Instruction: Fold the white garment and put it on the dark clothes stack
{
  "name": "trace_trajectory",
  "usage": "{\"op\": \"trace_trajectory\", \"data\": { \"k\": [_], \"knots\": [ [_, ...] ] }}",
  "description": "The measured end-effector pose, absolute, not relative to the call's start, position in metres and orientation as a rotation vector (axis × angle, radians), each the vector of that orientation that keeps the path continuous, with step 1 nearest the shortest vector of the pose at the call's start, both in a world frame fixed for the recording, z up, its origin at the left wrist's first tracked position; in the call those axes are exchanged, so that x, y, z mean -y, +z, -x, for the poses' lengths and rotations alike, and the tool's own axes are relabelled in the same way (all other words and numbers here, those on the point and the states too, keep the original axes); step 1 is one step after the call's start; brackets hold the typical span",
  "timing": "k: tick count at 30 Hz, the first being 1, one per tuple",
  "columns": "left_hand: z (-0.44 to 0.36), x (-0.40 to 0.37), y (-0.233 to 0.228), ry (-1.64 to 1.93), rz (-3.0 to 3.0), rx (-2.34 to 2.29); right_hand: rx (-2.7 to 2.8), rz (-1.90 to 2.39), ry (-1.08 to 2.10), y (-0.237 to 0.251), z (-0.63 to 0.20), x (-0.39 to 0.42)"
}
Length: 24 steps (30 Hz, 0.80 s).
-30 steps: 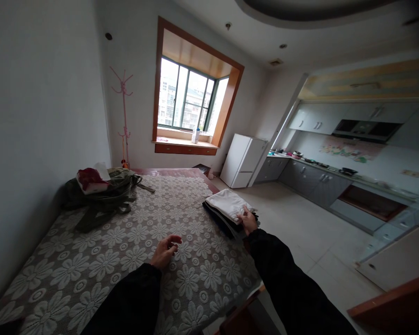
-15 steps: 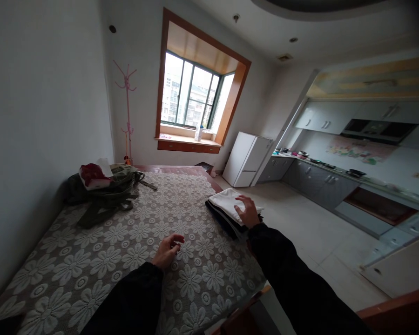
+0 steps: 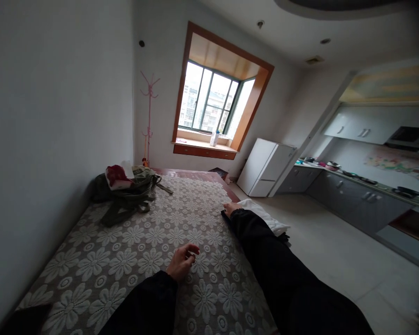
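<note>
My right hand (image 3: pixel 231 209) reaches to the left edge of a stack of folded clothes, its fingers stretched out at the stack's corner. On top of the stack lies a white folded garment (image 3: pixel 265 217), with dark garments (image 3: pixel 226 220) under it; my right sleeve covers much of the pile. My left hand (image 3: pixel 183 261) hovers over or rests on the flowered tablecloth (image 3: pixel 150 260), I cannot tell which. Its fingers are loosely curled, apart from the thumb, with nothing in them.
A green bag (image 3: pixel 124 202) with a red and white tissue pack (image 3: pixel 118 177) on it sits by the left wall. Beyond the table stand a pink coat rack (image 3: pixel 149 109) and a white fridge (image 3: pixel 265 167). Kitchen counters (image 3: pixel 338 190) line the right side.
My right hand has moved from above the white garment to the stack's left edge. My left hand stays over the tablecloth, loosely curled. The view has turned a little to the left.
</note>
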<state>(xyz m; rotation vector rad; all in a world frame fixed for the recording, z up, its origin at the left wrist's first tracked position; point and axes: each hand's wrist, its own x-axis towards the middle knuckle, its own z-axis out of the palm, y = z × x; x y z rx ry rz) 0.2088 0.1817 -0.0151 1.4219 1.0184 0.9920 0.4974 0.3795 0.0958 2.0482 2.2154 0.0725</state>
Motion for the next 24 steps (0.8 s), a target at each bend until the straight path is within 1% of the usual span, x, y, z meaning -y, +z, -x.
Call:
{"op": "trace_trajectory", "data": {
  "k": [7,14,18,24],
  "knots": [
    [-0.208,-0.179,-0.009,0.996,-1.456,-1.047,-2.182,-2.108,0.044,0.09,-0.513,-0.393],
    [-0.209,-0.177,-0.006,1.019,-1.448,-1.045,-2.226,-2.071,0.046,0.08,-0.517,-0.393],
    [-0.209,-0.177,-0.006,1.004,-1.455,-1.057,-2.128,-2.176,0.082,0.065,-0.524,-0.39],
    [-0.209,-0.177,-0.007,0.987,-1.463,-1.065,-2.028,-2.245,0.015,0.039,-0.535,-0.397]
  ]
}}
